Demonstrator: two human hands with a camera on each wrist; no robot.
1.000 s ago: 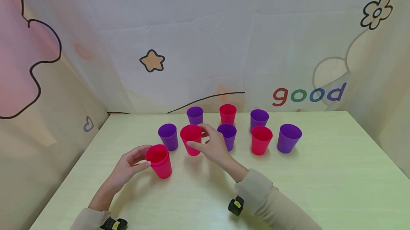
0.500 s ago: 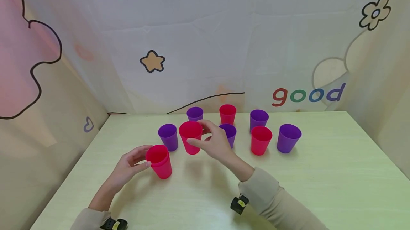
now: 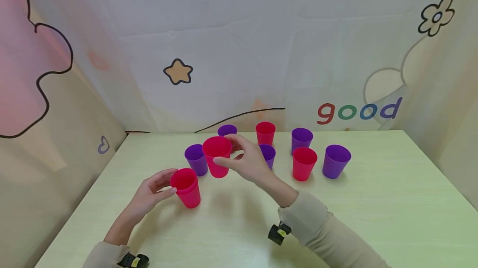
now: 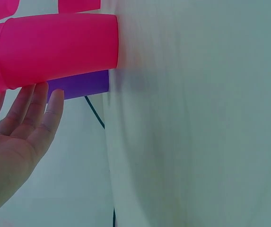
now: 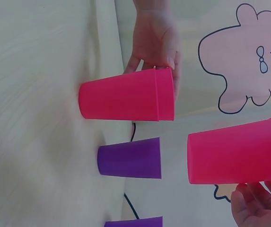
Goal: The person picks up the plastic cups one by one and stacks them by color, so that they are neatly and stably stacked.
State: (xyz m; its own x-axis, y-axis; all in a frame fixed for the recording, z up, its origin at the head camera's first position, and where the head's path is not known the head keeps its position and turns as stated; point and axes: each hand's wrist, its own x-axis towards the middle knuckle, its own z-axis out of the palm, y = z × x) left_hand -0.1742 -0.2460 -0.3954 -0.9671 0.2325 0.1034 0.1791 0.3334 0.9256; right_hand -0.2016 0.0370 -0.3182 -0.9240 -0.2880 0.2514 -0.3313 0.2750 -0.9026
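Head camera peers forward-down from behind left hand (image 3: 145,195) and right hand (image 3: 251,160); left-wrist view, turned sideways, sits tight in; right-wrist, sideways too, looks across to the left hand's red cups (image 3: 189,197), shared by all.

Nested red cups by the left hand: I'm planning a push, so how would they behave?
The nested red cups would probably move together, since one sits inside the other. Pushed near the top, they might tip, as they narrow toward the base. Their smooth-looking walls suggest they could be slippery.
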